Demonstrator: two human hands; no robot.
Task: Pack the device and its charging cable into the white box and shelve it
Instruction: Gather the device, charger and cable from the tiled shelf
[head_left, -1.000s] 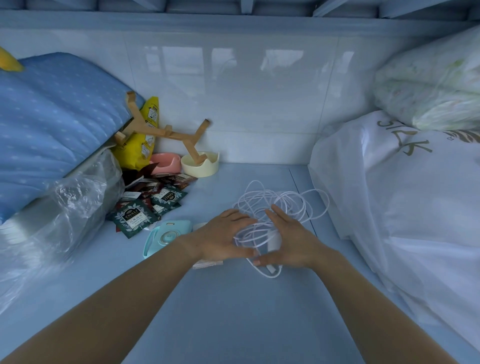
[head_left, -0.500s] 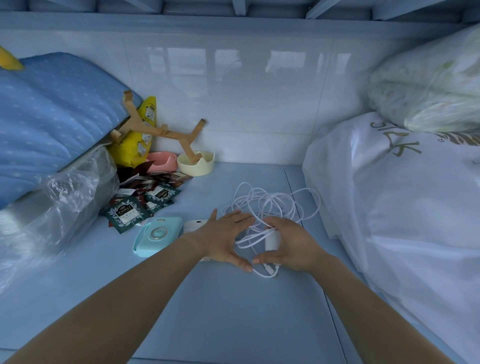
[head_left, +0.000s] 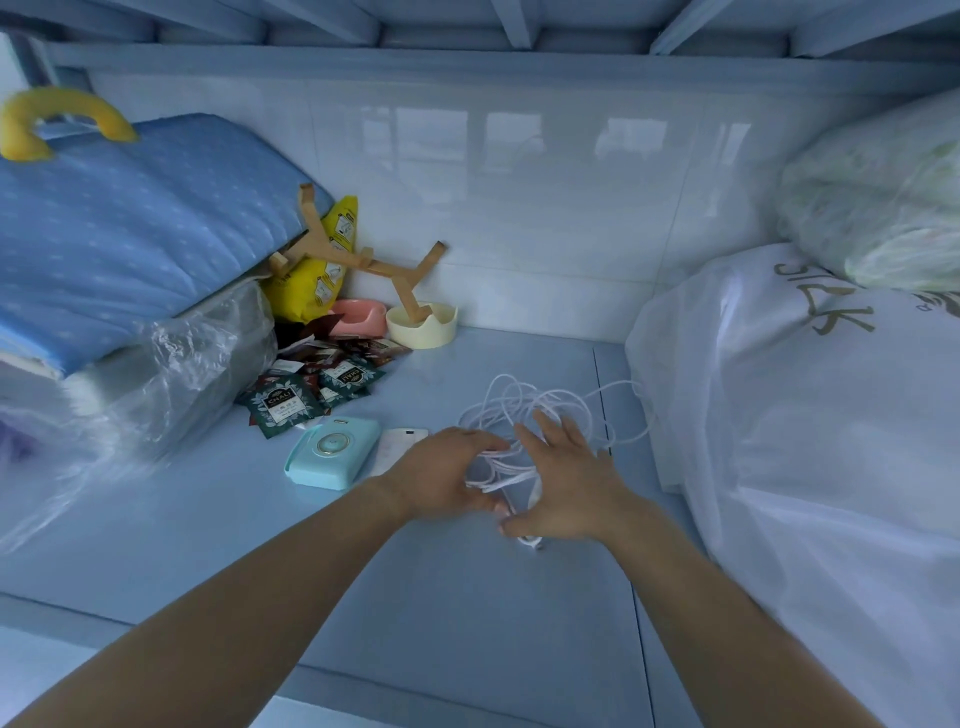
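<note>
- Charging cable (head_left: 524, 408) lies coiled between both grips, loops spilling toward 12 o'clock.
- Left grip (head_left: 447, 478) pinches strands; right grip (head_left: 569, 483), fingers spread, lies nearer the loops.

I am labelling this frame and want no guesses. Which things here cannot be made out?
Head view only:
- White object beside the teal device: half covered by the left hand; box or not, unclear.
- Cable plug end: under the right hand.
- Either hand's grip on the cable: hidden by their backs.
- Tea packets print: too small.
- White bag: cut off by right edge.
</note>
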